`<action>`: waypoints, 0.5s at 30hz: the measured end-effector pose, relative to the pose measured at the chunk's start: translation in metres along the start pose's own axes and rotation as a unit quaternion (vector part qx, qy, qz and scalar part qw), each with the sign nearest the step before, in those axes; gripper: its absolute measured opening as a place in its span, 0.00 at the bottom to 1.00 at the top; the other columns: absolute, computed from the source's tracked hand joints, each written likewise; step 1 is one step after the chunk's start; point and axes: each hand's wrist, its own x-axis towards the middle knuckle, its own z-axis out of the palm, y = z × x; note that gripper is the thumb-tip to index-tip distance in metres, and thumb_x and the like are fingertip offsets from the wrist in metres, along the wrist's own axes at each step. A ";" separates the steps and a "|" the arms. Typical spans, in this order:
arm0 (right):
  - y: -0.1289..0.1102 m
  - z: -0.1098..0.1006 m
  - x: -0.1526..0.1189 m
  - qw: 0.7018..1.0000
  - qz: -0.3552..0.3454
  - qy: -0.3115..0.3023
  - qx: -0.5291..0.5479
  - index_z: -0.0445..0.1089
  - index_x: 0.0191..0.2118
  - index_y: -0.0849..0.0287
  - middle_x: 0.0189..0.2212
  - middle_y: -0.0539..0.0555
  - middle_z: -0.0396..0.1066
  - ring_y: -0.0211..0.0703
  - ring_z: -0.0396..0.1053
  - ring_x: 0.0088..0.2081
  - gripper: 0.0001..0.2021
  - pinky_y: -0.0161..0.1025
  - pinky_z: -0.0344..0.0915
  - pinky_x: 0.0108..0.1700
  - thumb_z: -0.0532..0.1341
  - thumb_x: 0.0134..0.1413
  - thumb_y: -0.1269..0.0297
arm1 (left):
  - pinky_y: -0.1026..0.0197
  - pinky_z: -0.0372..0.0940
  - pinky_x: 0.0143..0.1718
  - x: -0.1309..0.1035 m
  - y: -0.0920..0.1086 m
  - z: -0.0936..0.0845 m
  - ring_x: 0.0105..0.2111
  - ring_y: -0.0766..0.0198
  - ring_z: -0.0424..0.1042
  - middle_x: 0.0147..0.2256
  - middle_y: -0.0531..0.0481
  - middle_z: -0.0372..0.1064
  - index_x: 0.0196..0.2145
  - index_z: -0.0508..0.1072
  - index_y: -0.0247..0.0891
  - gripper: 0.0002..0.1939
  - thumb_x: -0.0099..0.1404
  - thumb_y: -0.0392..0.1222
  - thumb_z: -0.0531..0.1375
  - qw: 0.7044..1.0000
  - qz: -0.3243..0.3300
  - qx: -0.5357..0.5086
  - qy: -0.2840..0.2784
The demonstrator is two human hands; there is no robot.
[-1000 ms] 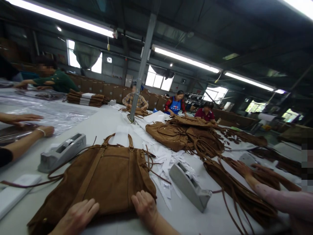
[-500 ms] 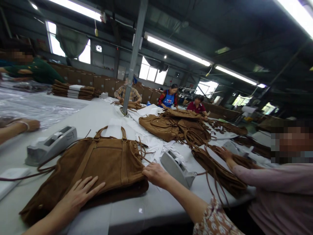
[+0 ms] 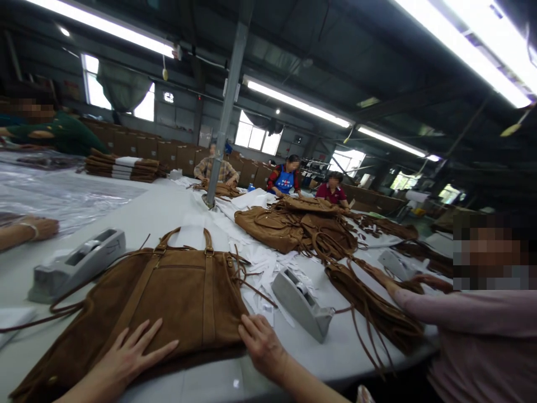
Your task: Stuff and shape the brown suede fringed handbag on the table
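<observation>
A brown suede bag [image 3: 176, 294] with two handles lies flat on the white table [image 3: 168, 210] in front of me. My left hand [image 3: 130, 352] rests flat on its lower part, fingers spread. My right hand [image 3: 262, 344] sits at the bag's lower right corner, fingers bent against the edge; whether it pinches the suede I cannot tell. Thin brown straps trail from the bag's right and left sides.
A grey tape dispenser [image 3: 300, 305] stands right of the bag, another [image 3: 75, 263] to its left. More brown bags [image 3: 293, 229] and white paper strips lie farther back. A person in pink [image 3: 461, 324] handles straps at right. Other workers sit along the far edge.
My right hand has drawn back from beside the tape dispenser to the bag's lower right corner. My left hand stays flat on the bag. The view has tilted slightly.
</observation>
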 end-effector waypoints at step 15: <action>-0.062 0.026 0.150 0.945 0.056 -0.232 0.223 0.54 0.62 0.53 0.59 0.66 0.59 0.65 0.56 0.59 0.43 0.62 0.53 0.57 0.59 0.42 0.35 | 0.23 0.52 0.49 0.003 -0.014 -0.020 0.59 0.33 0.52 0.63 0.37 0.49 0.60 0.45 0.66 0.39 0.61 0.35 0.59 0.994 0.057 -0.085 0.035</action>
